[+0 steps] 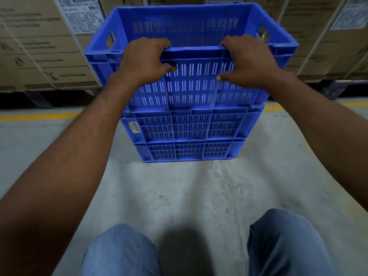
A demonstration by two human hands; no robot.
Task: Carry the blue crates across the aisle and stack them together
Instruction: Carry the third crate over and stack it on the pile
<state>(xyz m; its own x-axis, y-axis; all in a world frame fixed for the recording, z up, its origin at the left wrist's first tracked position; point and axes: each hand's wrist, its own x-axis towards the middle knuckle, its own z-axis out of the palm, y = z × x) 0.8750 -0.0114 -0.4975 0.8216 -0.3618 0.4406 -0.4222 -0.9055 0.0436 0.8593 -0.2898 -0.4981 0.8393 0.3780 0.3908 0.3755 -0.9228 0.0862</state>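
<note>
A blue slotted crate point(191, 90), the top one, sits on a stack of two more blue crates: a middle crate point(189, 126) and a bottom crate point(189, 152) on the concrete floor. The top crate is empty inside and looks slightly blurred. My left hand point(143, 60) grips its near rim on the left, fingers curled over the edge. My right hand point(249, 60) holds the same rim on the right, thumb against the slotted wall. Both arms reach straight forward.
Strapped cardboard boxes point(45, 46) on pallets stand behind the stack at left, and more boxes point(326, 36) at right. A yellow floor line point(39, 116) runs across in front of them. My knees in blue jeans point(119, 251) are at the bottom edge.
</note>
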